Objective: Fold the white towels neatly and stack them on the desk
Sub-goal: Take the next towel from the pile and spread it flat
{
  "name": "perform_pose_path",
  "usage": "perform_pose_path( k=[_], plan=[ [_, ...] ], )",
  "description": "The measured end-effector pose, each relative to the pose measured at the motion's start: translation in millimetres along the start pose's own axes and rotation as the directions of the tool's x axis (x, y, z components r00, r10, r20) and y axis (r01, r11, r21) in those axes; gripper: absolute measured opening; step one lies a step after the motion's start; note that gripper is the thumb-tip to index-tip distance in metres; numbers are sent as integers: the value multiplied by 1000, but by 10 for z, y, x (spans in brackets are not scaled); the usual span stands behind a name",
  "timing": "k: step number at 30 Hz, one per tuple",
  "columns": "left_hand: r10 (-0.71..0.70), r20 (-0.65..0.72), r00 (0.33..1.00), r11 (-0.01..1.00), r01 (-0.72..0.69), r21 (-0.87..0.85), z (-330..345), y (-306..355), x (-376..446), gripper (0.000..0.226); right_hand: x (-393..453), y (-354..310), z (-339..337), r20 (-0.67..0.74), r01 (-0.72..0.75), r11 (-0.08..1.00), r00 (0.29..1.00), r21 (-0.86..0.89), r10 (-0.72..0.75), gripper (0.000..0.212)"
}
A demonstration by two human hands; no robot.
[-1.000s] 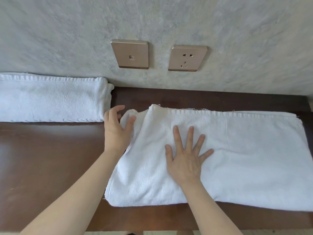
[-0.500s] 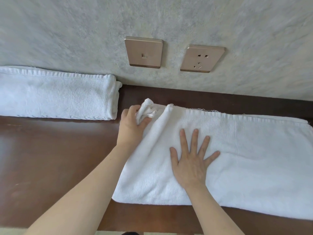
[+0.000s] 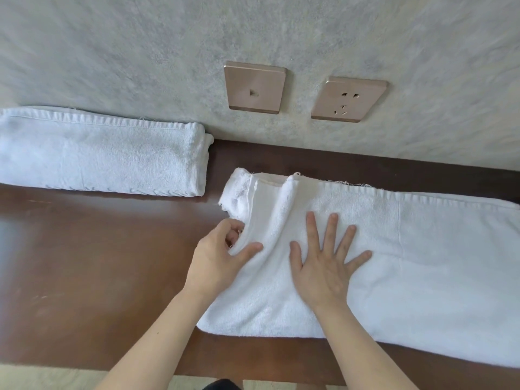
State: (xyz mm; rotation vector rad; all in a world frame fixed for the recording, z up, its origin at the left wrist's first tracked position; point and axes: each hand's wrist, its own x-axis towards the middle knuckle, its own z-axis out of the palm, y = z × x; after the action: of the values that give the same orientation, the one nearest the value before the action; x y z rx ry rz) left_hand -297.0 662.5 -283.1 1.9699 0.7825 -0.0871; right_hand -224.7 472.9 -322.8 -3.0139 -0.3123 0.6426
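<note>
A white towel [image 3: 422, 263] lies spread across the dark wooden desk [image 3: 98, 263], running off the right edge of the view. Its left end is bunched and wrinkled. My left hand [image 3: 219, 257] pinches the towel's left edge between thumb and curled fingers. My right hand [image 3: 323, 263] presses flat on the towel with fingers spread, just right of the wrinkle. A second white towel [image 3: 98, 156], folded into a long thick pad, rests at the back left against the wall.
A grey textured wall [image 3: 140, 52] rises directly behind the desk. Two bronze wall plates are mounted on it, a data socket [image 3: 254, 85] and a power outlet [image 3: 349, 98]. The desk's near edge runs along the bottom of the view.
My left hand moved from the towel's far left corner down toward me along its left edge, and the lifted corner now lies on the desk. My right hand stays flat.
</note>
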Motion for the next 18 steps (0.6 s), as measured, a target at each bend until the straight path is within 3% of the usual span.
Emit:
perform_pose_path(
  k=[3,4,6,10,14,18],
  plan=[
    [301,-274,913,953,-273,134,-74,0,-19,18,-12,5,-3,-5,1,1000,1000,-5,-1,66],
    [320,-367,874,947,-278,163,-114,-36,-6,16,-14,3,0,-8,1,1000,1000,-5,-1,66],
    [229,-451,863,973,-187,137,-168,-145,17,15,-19,-1,-1,-10,5,1000,1000,-6,-5,66],
    [-51,-312,949,995,76,69,-82,-329,3,12,-27,-2,9,-24,7,1000,1000,-7,-7,66],
    [-111,-219,969,994,112,-9,-77,-120,152,26,-22,2,9,-26,9,1000,1000,-22,-9,66],
    [-197,28,980,975,199,-97,-33,126,347,50,-19,-4,14,-26,6,1000,1000,-11,-6,65]
  ],
)
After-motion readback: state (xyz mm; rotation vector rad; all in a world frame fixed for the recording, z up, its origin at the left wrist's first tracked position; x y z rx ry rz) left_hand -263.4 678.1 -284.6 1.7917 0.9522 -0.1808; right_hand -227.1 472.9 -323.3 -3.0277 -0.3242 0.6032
